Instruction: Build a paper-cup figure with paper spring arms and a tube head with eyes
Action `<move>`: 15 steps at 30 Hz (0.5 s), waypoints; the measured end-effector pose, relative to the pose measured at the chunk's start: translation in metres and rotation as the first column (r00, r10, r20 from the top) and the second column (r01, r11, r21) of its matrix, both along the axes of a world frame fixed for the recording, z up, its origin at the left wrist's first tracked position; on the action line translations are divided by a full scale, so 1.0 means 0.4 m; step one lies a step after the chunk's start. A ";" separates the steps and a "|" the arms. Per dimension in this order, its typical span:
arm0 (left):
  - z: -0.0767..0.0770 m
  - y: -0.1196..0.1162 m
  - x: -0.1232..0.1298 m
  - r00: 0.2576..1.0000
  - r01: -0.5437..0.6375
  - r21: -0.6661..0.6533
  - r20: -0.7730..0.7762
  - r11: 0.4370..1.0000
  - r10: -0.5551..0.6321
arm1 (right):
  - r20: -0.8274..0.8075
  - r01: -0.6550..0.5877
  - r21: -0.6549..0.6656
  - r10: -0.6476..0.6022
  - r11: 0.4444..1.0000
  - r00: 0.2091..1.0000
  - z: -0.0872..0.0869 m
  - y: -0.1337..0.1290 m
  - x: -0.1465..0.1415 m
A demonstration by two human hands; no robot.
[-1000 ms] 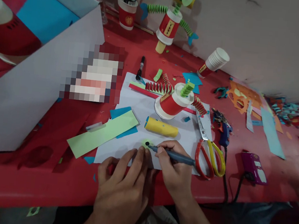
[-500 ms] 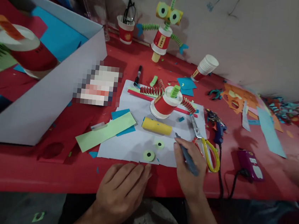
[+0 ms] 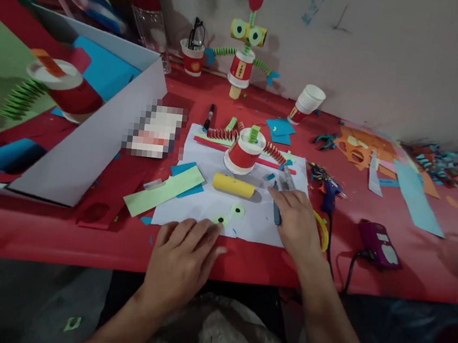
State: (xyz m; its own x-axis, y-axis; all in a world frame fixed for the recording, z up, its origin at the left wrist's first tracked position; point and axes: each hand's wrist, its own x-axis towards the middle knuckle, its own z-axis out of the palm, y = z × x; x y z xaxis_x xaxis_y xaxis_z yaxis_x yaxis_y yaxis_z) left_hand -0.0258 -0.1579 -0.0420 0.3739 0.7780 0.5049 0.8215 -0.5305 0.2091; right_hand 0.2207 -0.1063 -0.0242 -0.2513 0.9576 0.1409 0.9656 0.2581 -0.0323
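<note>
My left hand (image 3: 181,256) rests palm down at the table's front edge, fingers loosely stretched, fingertips beside a pale green paper eye (image 3: 220,220). A second paper eye (image 3: 237,210) lies just beyond. My right hand (image 3: 299,225) is lowered over the right side of the white paper (image 3: 192,211), fingers stretched forward. Against its fingers lies a grey-blue marker (image 3: 277,209), seemingly loose. Partly hidden under that hand are yellow-handled scissors (image 3: 321,231). A yellow paper roll (image 3: 233,185) lies ahead, and behind it stands a red and white paper cup (image 3: 242,156) with folded red arms.
A finished cup figure (image 3: 240,68) stands by the wall, near stacked cups (image 3: 307,102). At left is a white box (image 3: 107,120). Green strip (image 3: 165,191), glue gun (image 3: 330,194), purple device (image 3: 379,244) with a cord, pliers (image 3: 325,141) and paper scraps surround the sheet.
My right hand has tipped forward and flattened, and the marker has gone from a writing grip to lying by the fingers. My left hand reaches slightly over one eye. The view has shifted.
</note>
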 end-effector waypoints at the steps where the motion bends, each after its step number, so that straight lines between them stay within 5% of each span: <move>1: 0.003 0.007 -0.001 0.999 -0.014 -0.027 -0.032 1.000 0.013 | 0.009 0.004 -0.006 -0.004 1.000 1.000 0.000 0.002 0.000; 6: 0.004 0.044 -0.011 0.999 0.006 -0.082 -0.042 0.997 -0.009 | -0.024 0.084 0.081 -0.083 0.993 0.996 0.010 -0.030 -0.034; 15: -0.019 0.082 -0.048 0.971 -0.057 -0.012 0.231 0.998 0.058 | -0.310 0.099 0.061 -0.075 0.993 0.948 -0.007 -0.084 -0.155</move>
